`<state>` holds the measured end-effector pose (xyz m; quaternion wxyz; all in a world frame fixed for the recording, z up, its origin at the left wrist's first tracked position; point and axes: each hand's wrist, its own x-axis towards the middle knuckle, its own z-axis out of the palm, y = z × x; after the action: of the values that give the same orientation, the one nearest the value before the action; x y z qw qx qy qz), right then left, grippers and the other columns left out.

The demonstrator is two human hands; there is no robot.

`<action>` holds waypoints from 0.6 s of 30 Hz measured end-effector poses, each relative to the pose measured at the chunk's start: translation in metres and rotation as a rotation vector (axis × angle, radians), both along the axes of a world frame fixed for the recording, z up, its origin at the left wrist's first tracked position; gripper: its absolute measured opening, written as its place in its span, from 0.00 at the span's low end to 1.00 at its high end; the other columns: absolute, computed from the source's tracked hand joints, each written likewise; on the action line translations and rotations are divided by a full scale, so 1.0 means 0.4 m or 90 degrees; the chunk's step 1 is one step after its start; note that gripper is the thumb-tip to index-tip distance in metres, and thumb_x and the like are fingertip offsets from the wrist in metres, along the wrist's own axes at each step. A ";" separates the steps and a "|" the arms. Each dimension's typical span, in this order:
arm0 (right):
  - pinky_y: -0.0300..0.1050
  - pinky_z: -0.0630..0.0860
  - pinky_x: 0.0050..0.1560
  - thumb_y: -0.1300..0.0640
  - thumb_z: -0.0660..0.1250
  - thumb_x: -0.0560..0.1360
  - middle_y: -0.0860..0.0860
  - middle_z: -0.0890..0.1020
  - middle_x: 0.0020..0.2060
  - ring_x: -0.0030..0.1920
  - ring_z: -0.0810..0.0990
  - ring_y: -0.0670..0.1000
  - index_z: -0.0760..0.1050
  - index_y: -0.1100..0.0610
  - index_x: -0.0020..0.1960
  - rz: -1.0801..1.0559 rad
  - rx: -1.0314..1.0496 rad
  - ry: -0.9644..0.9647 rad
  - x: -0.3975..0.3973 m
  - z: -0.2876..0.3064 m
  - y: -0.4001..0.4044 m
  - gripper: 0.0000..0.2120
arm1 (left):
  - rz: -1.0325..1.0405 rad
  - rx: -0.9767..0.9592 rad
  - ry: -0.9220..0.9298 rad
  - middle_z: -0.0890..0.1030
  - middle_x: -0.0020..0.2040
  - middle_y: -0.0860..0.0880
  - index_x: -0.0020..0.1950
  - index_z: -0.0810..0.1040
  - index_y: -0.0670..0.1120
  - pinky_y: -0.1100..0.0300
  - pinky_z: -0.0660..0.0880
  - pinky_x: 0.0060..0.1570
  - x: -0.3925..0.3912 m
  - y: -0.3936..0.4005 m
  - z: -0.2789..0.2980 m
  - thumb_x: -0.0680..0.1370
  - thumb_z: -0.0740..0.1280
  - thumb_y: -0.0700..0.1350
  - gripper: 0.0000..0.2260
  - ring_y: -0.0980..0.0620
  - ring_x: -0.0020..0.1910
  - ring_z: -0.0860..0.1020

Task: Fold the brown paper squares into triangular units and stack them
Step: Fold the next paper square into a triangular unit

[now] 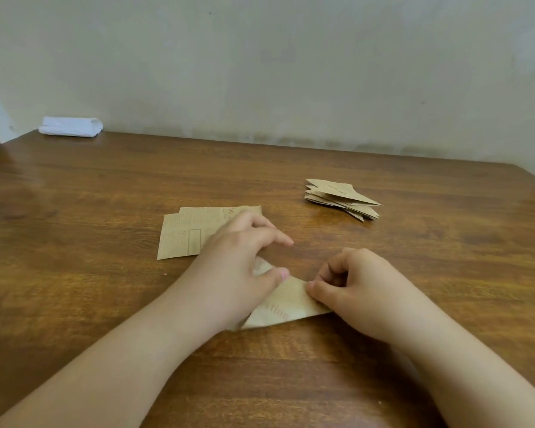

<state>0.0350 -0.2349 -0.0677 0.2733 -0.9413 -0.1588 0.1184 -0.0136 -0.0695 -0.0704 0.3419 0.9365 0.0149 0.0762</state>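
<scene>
Tabletop (105, 186) — paper (286, 304) under both hands

table (105, 196) | squares (183, 233) ctr-left | folded stack (340, 197) behind-right, apart | unit (286, 307) front of squares, under both hands | cloth (71, 127) far-left rear

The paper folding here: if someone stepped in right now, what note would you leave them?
Left hand presses the half-folded paper flat on the table; right hand pinches its right edge.
Unfolded squares lie behind the left hand.
Done: a stack of folded units far right.
Left: finish this piece, stack it, fold the remaining squares.
</scene>
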 end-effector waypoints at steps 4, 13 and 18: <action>0.47 0.71 0.56 0.49 0.65 0.75 0.44 0.79 0.34 0.46 0.77 0.49 0.79 0.51 0.38 -0.042 -0.023 0.008 0.012 -0.004 0.000 0.09 | -0.019 0.029 0.004 0.72 0.52 0.63 0.47 0.78 0.59 0.59 0.64 0.64 -0.012 -0.023 0.004 0.78 0.62 0.53 0.05 0.64 0.57 0.68; 0.45 0.64 0.54 0.47 0.65 0.74 0.43 0.75 0.40 0.51 0.73 0.46 0.77 0.47 0.40 -0.040 -0.097 -0.073 0.013 -0.001 0.004 0.07 | -0.079 0.090 0.072 0.71 0.47 0.58 0.34 0.73 0.58 0.59 0.65 0.59 0.006 -0.036 -0.023 0.81 0.58 0.50 0.16 0.60 0.52 0.67; 0.30 0.71 0.41 0.52 0.64 0.77 0.41 0.76 0.42 0.41 0.74 0.40 0.78 0.44 0.45 0.060 0.028 -0.124 -0.011 0.025 -0.024 0.06 | -0.080 0.096 0.056 0.71 0.47 0.58 0.32 0.73 0.56 0.57 0.68 0.57 0.007 -0.033 -0.032 0.80 0.58 0.49 0.17 0.57 0.52 0.68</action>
<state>0.0305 -0.2445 -0.0576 0.2712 -0.9337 -0.2310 0.0357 -0.0108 -0.0829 -0.0832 0.2739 0.9610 -0.0349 0.0146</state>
